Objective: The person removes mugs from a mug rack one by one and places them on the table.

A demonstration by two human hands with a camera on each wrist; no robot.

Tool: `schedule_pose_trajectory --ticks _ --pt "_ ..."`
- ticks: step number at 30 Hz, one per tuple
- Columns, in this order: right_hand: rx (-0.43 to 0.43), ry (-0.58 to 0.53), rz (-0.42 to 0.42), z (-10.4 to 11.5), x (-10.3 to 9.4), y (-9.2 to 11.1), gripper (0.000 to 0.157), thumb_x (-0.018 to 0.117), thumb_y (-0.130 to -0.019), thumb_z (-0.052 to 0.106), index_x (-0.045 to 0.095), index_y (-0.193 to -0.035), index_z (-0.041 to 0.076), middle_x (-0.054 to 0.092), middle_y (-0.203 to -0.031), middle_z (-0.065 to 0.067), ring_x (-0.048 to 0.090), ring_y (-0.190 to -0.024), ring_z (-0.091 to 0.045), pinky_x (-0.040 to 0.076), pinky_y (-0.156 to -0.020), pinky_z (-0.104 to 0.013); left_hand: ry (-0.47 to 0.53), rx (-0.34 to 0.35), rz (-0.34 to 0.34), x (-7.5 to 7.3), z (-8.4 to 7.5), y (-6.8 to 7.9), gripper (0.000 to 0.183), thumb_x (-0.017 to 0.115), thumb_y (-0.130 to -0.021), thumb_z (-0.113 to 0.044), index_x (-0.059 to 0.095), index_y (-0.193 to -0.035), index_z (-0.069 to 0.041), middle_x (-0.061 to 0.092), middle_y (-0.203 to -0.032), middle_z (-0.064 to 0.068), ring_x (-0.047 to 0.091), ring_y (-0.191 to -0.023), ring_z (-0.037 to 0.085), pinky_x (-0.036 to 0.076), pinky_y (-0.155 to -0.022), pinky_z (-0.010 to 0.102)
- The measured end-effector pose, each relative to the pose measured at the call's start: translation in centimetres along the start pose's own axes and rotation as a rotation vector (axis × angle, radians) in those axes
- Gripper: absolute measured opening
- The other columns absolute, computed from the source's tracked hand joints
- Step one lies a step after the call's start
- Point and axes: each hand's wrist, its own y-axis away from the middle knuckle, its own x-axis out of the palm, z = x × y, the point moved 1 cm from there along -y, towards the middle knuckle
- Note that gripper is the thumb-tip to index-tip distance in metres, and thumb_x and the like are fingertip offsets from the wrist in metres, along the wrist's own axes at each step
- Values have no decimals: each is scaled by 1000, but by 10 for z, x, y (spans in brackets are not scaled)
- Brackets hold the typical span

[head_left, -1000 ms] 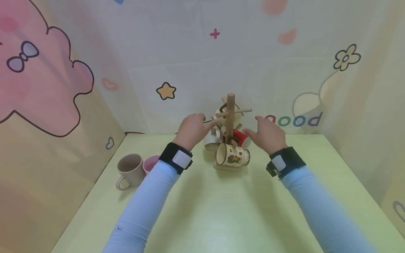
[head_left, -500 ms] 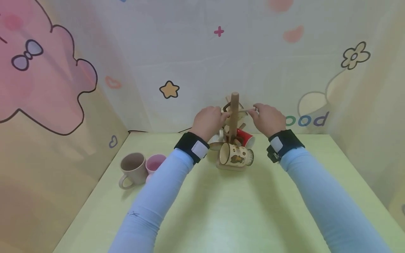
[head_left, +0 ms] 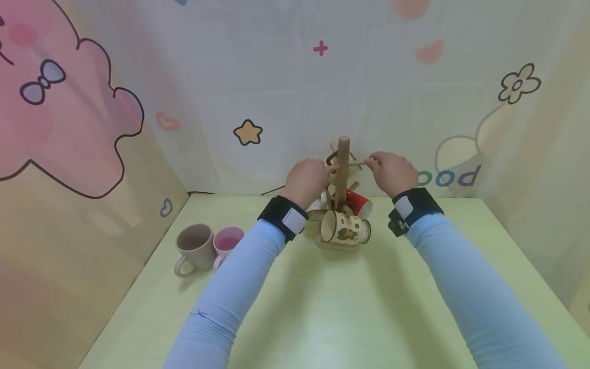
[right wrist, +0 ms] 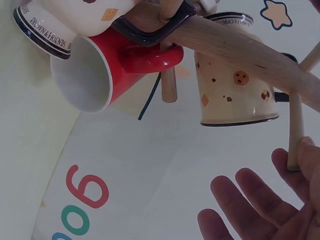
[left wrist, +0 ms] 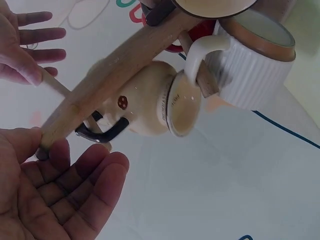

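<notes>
While a wooden mug tree (head_left: 342,177) bears mugs (head_left: 349,228) mid-frame, our left hand (head_left: 306,179) and right hand (head_left: 395,172) each pinch an upper peg (right wrist: 296,120), other fingers (left wrist: 107,187) loosely bent; a taupe mug (head_left: 196,252) and pink mug (head_left: 226,248) share the bench (head_left: 318,318), lower left.

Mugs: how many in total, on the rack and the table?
6. On the wooden mug rack: red mug, white ribbed mug, low front cream mug, high rear cream mug. On the table, left side: taupe mug and pink mug. Others may be hidden.
</notes>
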Motion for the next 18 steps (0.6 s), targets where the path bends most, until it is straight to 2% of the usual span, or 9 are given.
schedule_pose_trajectory --ticks 4,8,10,13,16,17,18 --pt "13 -23 30 -5 2 -6 41 43 -107 33 59 -131 3 63 -125 -23 59 -111 -43 48 -87 -58 66 23 -6 1 -6 -2 24 52 -105 -20 70 -119 -12 67 -84 3 58 -70 14 49 -61 26" --pt "15 -42 55 -10 3 -12 43 42 -107 34 57 -135 4 59 -131 -24 54 -118 -45 44 -93 -61 -18 90 -39 1 -12 -2 20 59 -101 -17 68 -119 -17 69 -90 0 61 -77 14 53 -69 29" --pt "13 -46 63 -11 1 -14 43 41 -108 33 57 -135 4 59 -130 -24 55 -115 -44 45 -91 -60 -19 108 -53 1 -15 -3 17 64 -98 -22 70 -114 -17 69 -89 -1 61 -76 13 53 -69 29" --pt "17 -50 74 -12 0 -17 43 41 -108 34 56 -137 6 59 -130 -24 58 -103 -42 49 -78 -53 -42 130 -59 1 -20 -6 16 68 -96 -29 73 -107 -19 69 -87 -3 60 -74 12 53 -69 29" --pt "41 -58 79 -17 -2 -16 46 40 -108 35 52 -142 7 56 -134 -24 60 -95 -40 51 -68 -48 -85 136 -32 0 -29 -10 19 70 -94 -29 72 -111 -19 69 -91 -3 59 -74 12 55 -73 29" --pt "47 -60 78 -18 -3 -16 47 40 -108 35 51 -143 8 55 -136 -25 61 -96 -41 52 -67 -48 -98 133 -19 0 -30 -11 20 66 -97 -29 71 -114 -19 69 -93 -2 60 -75 11 55 -74 29" --pt "53 -61 75 -18 -4 -15 47 40 -108 36 50 -144 8 54 -138 -25 61 -100 -42 52 -70 -50 -42 100 -1 0 -30 -11 21 63 -99 -29 70 -115 -18 69 -93 -1 60 -76 12 55 -74 28"
